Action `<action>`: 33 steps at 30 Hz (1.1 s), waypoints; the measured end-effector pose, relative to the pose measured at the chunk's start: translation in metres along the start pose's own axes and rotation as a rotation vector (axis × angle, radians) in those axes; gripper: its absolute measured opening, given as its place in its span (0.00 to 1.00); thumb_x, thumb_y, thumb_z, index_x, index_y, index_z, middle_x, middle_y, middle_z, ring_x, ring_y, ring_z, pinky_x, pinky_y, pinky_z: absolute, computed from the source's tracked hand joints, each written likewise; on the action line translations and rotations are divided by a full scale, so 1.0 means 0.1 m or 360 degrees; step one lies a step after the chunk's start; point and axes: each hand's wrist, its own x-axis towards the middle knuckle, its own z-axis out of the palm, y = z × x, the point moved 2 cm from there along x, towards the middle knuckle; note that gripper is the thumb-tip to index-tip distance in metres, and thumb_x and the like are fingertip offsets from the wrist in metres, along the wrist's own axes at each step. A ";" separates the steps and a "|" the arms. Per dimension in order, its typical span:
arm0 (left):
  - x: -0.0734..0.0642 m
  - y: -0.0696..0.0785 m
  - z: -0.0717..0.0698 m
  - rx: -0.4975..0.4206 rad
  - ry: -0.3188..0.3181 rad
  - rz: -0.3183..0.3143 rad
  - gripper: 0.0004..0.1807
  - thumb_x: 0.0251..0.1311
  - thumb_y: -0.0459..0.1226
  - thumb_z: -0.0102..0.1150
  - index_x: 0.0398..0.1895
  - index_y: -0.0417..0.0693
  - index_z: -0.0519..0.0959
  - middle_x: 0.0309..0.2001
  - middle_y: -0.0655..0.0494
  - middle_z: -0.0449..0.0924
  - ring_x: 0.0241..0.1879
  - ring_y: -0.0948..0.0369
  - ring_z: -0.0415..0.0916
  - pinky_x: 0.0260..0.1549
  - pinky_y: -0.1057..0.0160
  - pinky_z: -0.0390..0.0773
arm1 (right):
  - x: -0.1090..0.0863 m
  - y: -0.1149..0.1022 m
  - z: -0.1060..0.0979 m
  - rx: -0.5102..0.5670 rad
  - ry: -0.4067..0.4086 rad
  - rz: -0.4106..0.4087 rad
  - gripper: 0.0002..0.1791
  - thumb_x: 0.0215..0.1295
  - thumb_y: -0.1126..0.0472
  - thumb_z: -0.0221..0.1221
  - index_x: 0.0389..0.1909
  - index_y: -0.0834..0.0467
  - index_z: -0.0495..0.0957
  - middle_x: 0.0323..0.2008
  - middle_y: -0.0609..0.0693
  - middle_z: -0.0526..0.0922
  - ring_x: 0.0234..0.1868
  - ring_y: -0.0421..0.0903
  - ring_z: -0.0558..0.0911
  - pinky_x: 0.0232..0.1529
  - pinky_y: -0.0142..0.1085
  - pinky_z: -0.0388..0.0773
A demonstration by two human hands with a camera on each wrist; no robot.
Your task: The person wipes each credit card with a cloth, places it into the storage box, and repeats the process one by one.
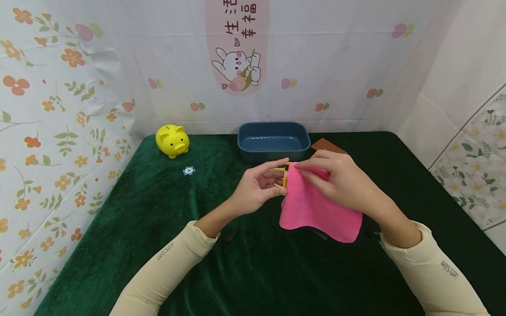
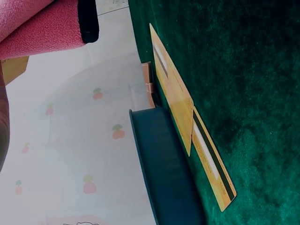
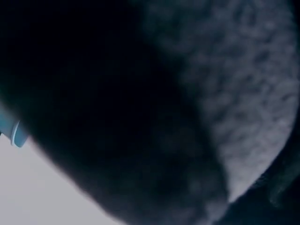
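Note:
My left hand point(image 1: 253, 186) holds a yellow card point(image 1: 285, 176) on edge between thumb and fingers; a dark band shows near its top. With my right hand point(image 1: 341, 177) I grip a pink cloth point(image 1: 312, 206), which lies against the card's right side and hangs below it. The left wrist view shows the cloth point(image 2: 42, 35) with a dark edge strip, and a corner of the held card point(image 2: 14, 69). There, two more yellow cards, one long point(image 2: 173, 89) and one with a dark stripe point(image 2: 213, 159), lie on the green cover. Dark blur fills most of the right wrist view.
A blue rectangular basin point(image 1: 273, 153) stands at the back, with a brown leather-like item point(image 1: 328, 145) to its right. At the back left are a yellow piggy bank point(image 1: 172, 141) and a poker chip point(image 1: 189, 170). Dark objects point(image 1: 318, 234) lie partly hidden beneath the cloth.

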 end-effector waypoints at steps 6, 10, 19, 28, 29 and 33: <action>0.00 0.00 0.00 -0.0023 -0.0010 -0.0005 0.33 0.59 0.20 0.60 0.70 0.31 0.64 0.54 0.32 0.78 0.48 0.47 0.81 0.49 0.52 0.82 | 0.01 -0.01 0.01 0.0007 -0.0019 -0.0043 0.18 0.58 0.70 0.68 0.50 0.57 0.85 0.36 0.45 0.81 0.33 0.36 0.76 0.27 0.31 0.77; 0.00 -0.01 -0.01 -0.0038 -0.0018 0.0009 0.33 0.60 0.23 0.61 0.70 0.30 0.64 0.55 0.32 0.78 0.49 0.45 0.81 0.48 0.53 0.83 | 0.02 -0.03 0.00 0.0015 -0.0027 -0.0077 0.18 0.57 0.71 0.68 0.50 0.58 0.85 0.36 0.45 0.81 0.32 0.36 0.76 0.26 0.30 0.76; 0.02 -0.03 -0.03 -0.0160 -0.0028 0.0053 0.36 0.63 0.36 0.62 0.71 0.29 0.61 0.55 0.27 0.75 0.53 0.40 0.78 0.49 0.50 0.81 | 0.02 -0.04 0.00 0.0042 -0.0079 -0.0173 0.20 0.57 0.71 0.68 0.52 0.56 0.85 0.38 0.45 0.80 0.35 0.38 0.75 0.28 0.30 0.76; 0.02 -0.02 -0.03 -0.0172 0.0070 0.0033 0.42 0.57 0.44 0.64 0.70 0.30 0.62 0.53 0.26 0.76 0.48 0.54 0.83 0.48 0.50 0.82 | -0.02 -0.07 0.01 -0.0035 -0.0206 -0.0248 0.20 0.58 0.68 0.69 0.52 0.54 0.85 0.39 0.46 0.80 0.36 0.39 0.74 0.29 0.30 0.75; 0.01 -0.02 -0.03 -0.0157 0.0084 0.0032 0.43 0.57 0.45 0.64 0.70 0.31 0.63 0.53 0.27 0.77 0.47 0.54 0.83 0.48 0.51 0.82 | -0.02 -0.07 0.01 -0.0048 -0.0209 -0.0256 0.20 0.58 0.68 0.69 0.52 0.54 0.85 0.40 0.46 0.80 0.36 0.39 0.74 0.29 0.30 0.76; 0.01 -0.01 -0.03 -0.0125 0.0111 0.0036 0.42 0.57 0.45 0.65 0.70 0.32 0.63 0.53 0.28 0.77 0.47 0.54 0.83 0.48 0.52 0.82 | -0.05 -0.09 0.00 -0.0071 -0.0209 -0.0251 0.21 0.58 0.67 0.69 0.54 0.52 0.84 0.40 0.45 0.79 0.34 0.38 0.74 0.28 0.30 0.75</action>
